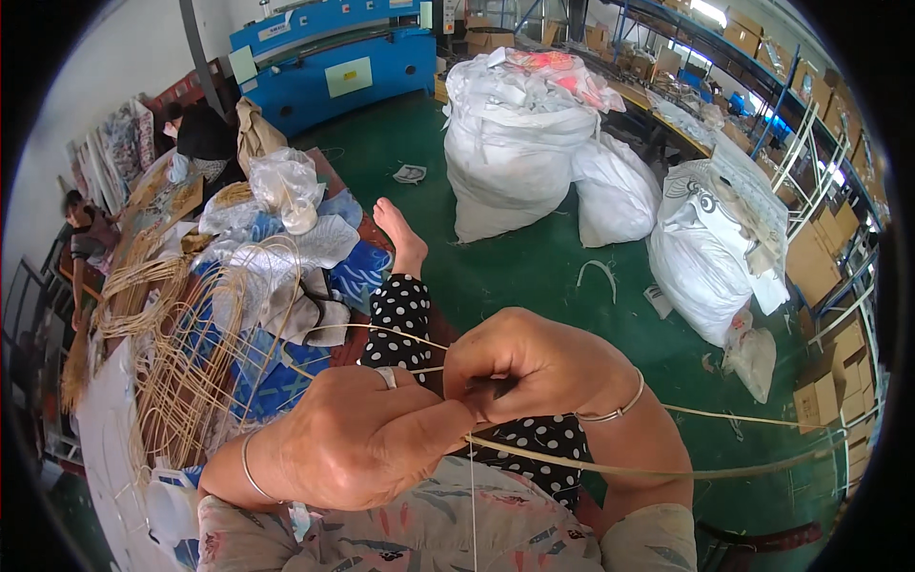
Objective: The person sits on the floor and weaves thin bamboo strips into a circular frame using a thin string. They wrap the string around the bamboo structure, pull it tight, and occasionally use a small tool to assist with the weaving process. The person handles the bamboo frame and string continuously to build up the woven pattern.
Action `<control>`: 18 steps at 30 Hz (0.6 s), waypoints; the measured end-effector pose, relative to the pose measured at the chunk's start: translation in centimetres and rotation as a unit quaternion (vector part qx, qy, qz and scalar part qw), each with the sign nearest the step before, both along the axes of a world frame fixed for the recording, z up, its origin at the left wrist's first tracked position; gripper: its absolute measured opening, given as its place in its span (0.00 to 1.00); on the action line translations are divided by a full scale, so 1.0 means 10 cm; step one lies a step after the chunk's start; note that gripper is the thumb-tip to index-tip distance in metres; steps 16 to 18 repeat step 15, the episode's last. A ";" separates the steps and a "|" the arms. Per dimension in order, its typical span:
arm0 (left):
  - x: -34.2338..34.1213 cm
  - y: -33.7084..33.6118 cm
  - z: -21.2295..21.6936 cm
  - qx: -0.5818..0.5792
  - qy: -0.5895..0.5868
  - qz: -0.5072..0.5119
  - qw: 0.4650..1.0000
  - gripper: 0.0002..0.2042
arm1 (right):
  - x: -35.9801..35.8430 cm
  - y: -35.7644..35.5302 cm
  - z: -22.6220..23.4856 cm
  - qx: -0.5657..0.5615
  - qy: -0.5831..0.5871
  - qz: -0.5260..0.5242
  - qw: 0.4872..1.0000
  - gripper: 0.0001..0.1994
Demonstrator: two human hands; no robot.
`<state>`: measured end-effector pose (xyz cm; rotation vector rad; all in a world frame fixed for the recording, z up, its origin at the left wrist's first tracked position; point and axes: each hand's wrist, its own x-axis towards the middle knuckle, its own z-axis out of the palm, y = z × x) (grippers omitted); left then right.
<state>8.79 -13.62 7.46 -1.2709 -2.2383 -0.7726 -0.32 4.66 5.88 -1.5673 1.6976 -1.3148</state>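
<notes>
My left hand (353, 434) and my right hand (534, 367) meet in front of my lap, fingers closed and thumbs close together. Between them they pinch a pale rattan strip (648, 470), whose long end bows out to the right. A thinner strip (734, 417) runs above it past my right wrist, and more cane extends left from behind my hands. From the pinch a white thread (473, 515) hangs straight down. Something small and dark (494, 387) shows among my right fingers; I cannot make out what it is.
Bent rattan hoops (181, 362) lie heaped on the table at left, beside plastic bags (286, 181) and blue patterned cloth (276, 377). Large white sacks (510, 153) stand on the green floor. Two people sit at the far left. Shelves with cartons (815, 248) line the right.
</notes>
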 end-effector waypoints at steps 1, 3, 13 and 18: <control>0.00 -0.01 0.01 -0.016 -0.016 0.001 1.000 0.10 | 0.01 0.03 -0.01 0.001 0.012 -0.020 1.000 0.05; 0.00 -0.03 0.00 -0.008 -0.013 0.014 1.000 0.07 | 0.01 0.06 -0.03 -0.023 0.106 -0.151 0.983 0.06; 0.02 -0.08 0.04 0.054 0.053 0.127 0.989 0.07 | 0.69 -0.05 -0.32 -0.201 0.037 -0.311 0.928 0.14; 0.05 -0.05 0.04 0.049 0.056 0.137 0.988 0.08 | 0.62 -0.09 -0.43 -0.191 -0.085 -0.232 0.950 0.21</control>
